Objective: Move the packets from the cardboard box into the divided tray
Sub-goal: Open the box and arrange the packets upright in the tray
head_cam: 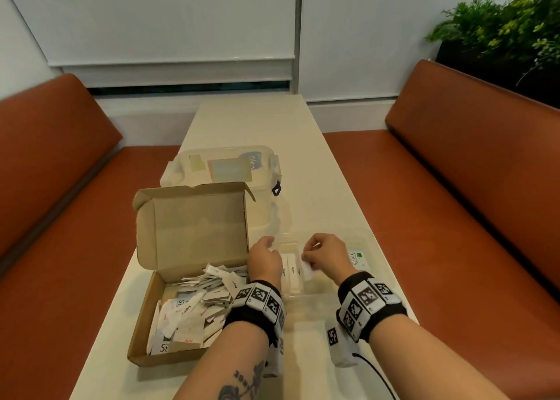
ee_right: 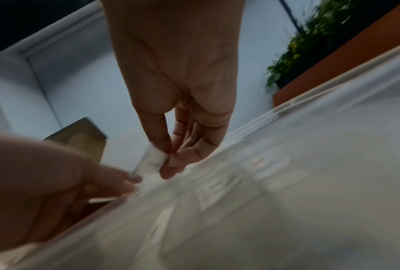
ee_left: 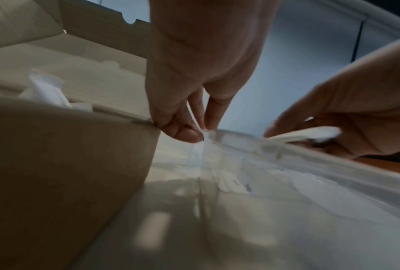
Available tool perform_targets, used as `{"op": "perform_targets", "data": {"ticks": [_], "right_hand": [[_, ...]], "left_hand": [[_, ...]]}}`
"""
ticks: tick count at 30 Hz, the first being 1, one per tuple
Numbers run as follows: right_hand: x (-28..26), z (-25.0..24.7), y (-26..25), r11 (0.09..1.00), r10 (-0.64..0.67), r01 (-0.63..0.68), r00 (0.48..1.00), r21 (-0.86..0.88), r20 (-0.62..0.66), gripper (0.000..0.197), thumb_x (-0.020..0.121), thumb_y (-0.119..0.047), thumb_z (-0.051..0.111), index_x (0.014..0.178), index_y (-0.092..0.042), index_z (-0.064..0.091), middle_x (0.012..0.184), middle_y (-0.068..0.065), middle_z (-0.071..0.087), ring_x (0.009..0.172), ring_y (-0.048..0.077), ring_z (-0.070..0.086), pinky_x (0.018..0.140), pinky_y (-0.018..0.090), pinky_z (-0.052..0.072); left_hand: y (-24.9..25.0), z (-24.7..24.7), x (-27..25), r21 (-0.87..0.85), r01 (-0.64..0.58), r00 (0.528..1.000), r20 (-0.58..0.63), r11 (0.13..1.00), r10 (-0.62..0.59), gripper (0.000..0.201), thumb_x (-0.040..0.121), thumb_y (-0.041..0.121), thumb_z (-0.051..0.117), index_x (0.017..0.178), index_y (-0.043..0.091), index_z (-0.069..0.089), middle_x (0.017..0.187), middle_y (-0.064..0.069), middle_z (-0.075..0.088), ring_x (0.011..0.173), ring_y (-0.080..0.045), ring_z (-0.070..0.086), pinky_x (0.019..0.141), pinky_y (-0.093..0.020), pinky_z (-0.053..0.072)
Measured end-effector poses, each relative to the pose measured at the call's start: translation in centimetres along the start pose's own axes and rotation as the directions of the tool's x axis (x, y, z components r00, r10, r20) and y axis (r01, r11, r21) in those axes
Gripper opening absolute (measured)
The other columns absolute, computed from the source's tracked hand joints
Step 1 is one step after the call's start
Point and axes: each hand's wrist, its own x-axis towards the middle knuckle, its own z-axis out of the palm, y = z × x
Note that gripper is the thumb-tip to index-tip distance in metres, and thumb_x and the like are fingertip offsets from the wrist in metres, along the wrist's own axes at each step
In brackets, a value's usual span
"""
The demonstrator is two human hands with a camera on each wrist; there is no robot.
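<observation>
The open cardboard box [head_cam: 141, 324] sits at the left of the table, holding a loose heap of white packets [head_cam: 194, 308]. Right beside it stands the clear divided tray [head_cam: 315, 291], with white sugar sticks [head_cam: 292, 274] in one compartment and Stevia packets [head_cam: 359, 258] in another. Both hands hover over the tray. My left hand [head_cam: 272, 248] pinches a small white packet [ee_left: 203, 134] between thumb and finger by the box's right wall. A second white packet [ee_right: 153, 160] is pinched by my right hand [head_cam: 306, 256] above the sugar sticks.
A clear lidded plastic container [head_cam: 224, 166] stands behind the box, whose lid [head_cam: 194, 227] is raised. Orange benches [head_cam: 454, 217] flank the narrow table [head_cam: 251, 120]. A plant [head_cam: 509, 26] is at the far right. A cable [head_cam: 375, 369] trails near my right wrist.
</observation>
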Motion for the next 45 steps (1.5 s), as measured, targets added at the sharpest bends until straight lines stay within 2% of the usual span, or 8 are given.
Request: {"op": "perform_targets", "data": {"ticks": [5,10,20,25,29,37,42,45], "right_hand": [[-0.2,3.3,-0.5,0.993,-0.038,0.047,0.996,-0.112,0.086,0.023,0.075,0.01,0.059,0.066,-0.011,0.057,0.07,0.008,0.062,0.067,0.024,0.065,0.069,0.034,0.059],[0.4,4.9,-0.5,0.933,-0.091,0.122,0.99,-0.338,0.104,0.021,0.079,0.009,0.052,0.075,-0.01,0.061,0.085,0.008,0.062,0.077,0.017,0.056,0.074,0.027,0.049],[0.6,4.3,0.0,0.603,-0.192,0.312,0.95,-0.734,0.246,0.041,0.079,-0.03,0.072,0.119,-0.021,0.065,0.114,0.003,0.064,0.116,0.023,0.044,0.093,0.033,0.042],[0.2,4.1,0.3,0.716,-0.228,0.303,0.953,-0.629,0.199,0.036,0.081,-0.029,0.07,0.116,-0.019,0.066,0.113,0.001,0.067,0.112,0.019,0.051,0.093,0.032,0.045],[-0.3,4.0,-1.4,0.865,-0.263,0.25,0.964,-0.436,0.031,0.017,0.086,-0.02,0.059,0.096,-0.012,0.07,0.086,0.001,0.068,0.075,0.014,0.059,0.069,0.025,0.046],[-3.7,7.4,-6.1,0.913,-0.293,0.299,0.954,-0.28,0.064,0.028,0.085,-0.013,0.054,0.058,-0.017,0.046,0.06,-0.002,0.049,0.061,0.017,0.046,0.055,0.027,0.035],[-5.5,11.5,-5.0,0.859,-0.188,0.262,0.96,-0.44,0.207,0.015,0.09,-0.005,0.048,0.092,-0.007,0.063,0.094,0.01,0.063,0.085,0.022,0.059,0.079,0.031,0.05],[-5.8,12.3,-4.2,0.841,-0.171,0.258,0.961,-0.476,0.217,0.019,0.088,0.003,0.047,0.084,-0.013,0.056,0.09,0.007,0.059,0.081,0.018,0.054,0.079,0.029,0.049]], "left_hand": [[-0.2,-0.3,0.5,0.024,0.041,0.999,0.017,0.999,-0.042,0.038,0.089,-0.003,0.048,0.123,0.009,0.059,0.121,-0.01,0.062,0.112,-0.024,0.056,0.092,-0.029,0.044],[-0.4,-0.4,0.5,0.035,0.033,0.999,0.027,0.999,-0.034,0.039,0.089,-0.001,0.049,0.124,0.011,0.06,0.119,-0.009,0.062,0.11,-0.022,0.057,0.088,-0.026,0.042],[0.0,-0.7,0.2,0.054,0.038,0.999,0.036,0.998,-0.04,0.039,0.091,0.0,0.047,0.126,0.013,0.059,0.12,-0.007,0.063,0.112,-0.021,0.057,0.091,-0.028,0.043],[0.4,-1.1,-0.5,0.088,0.053,0.997,0.056,0.995,-0.058,0.04,0.093,0.004,0.047,0.13,0.016,0.055,0.129,-0.006,0.06,0.118,-0.021,0.055,0.097,-0.03,0.043],[1.1,-2.0,-1.2,0.157,-0.021,0.991,0.133,0.987,0.0,0.035,0.097,0.021,0.047,0.13,0.014,0.057,0.131,-0.006,0.058,0.122,-0.022,0.053,0.1,-0.032,0.041],[2.8,-9.9,0.8,0.351,0.013,0.947,0.297,0.936,-0.124,0.02,0.089,0.009,0.052,0.071,0.006,0.058,0.069,-0.007,0.059,0.071,-0.026,0.062,0.06,-0.026,0.05],[-1.2,-14.7,1.0,0.53,-0.124,0.945,0.321,0.839,-0.063,0.011,0.087,0.007,0.06,0.094,0.013,0.067,0.097,-0.004,0.065,0.099,-0.021,0.062,0.084,-0.029,0.048],[-3.5,-14.7,0.2,0.523,-0.281,0.885,0.466,0.805,0.006,0.031,0.084,0.007,0.065,0.111,0.022,0.066,0.119,0.002,0.064,0.11,-0.015,0.058,0.095,-0.03,0.046]]}}
